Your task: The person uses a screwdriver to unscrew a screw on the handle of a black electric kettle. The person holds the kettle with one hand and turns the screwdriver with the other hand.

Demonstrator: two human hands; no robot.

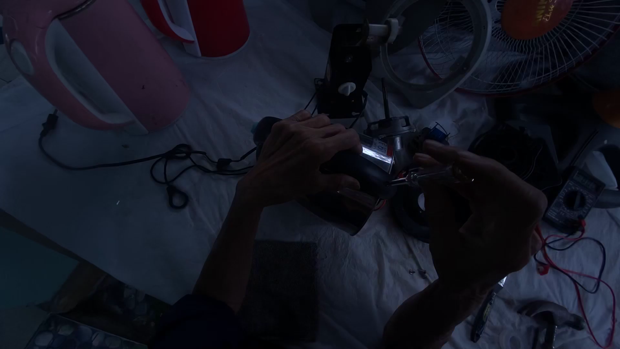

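Note:
The scene is dim. My left hand (300, 158) grips a dark fan motor housing (352, 194) with a shiny metal band, holding it above the white cloth. My right hand (481, 213) holds a screwdriver (420, 176) with a clear handle, its tip against the motor's right side near the metal motor body (394, 139) and its upright shaft. A black fan neck piece (345, 71) stands just behind the motor.
A pink appliance (97, 64) lies at the far left, a red one (206, 26) behind it. A black power cord (174, 168) loops on the white cloth (129, 220). A wire fan guard (536, 45) lies at the back right. A multimeter (573, 197) with red leads is right.

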